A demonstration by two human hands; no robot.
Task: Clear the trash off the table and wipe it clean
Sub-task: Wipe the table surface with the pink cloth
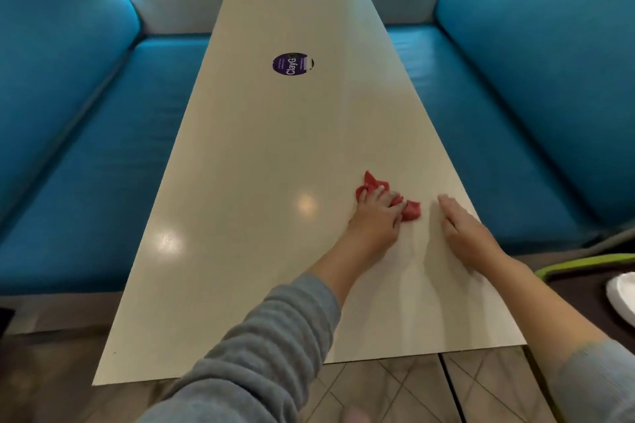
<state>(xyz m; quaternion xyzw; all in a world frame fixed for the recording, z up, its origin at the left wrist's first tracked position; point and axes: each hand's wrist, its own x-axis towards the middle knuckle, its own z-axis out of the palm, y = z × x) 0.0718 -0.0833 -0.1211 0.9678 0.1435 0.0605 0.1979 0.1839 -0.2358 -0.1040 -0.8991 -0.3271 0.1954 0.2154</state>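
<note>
One crumpled red cloth [412,211] lay on the pale laminate table [275,148] near its right edge, gripped at its middle by the left hand [376,216], fingers curled. Soft and light, it would likely bunch. The right hand [462,228] rested alongside, fingers straight.

What we lose
Our left hand [376,216] hides the middle of the cloth [371,184]; the frame's right edge crops a white plate [622,295].

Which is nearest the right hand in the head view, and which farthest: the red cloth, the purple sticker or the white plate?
1. red cloth, just left of the right hand, under the left hand.
2. white plate, to its right, at the picture's edge.
3. purple sticker, far up the table, to the left.
</note>
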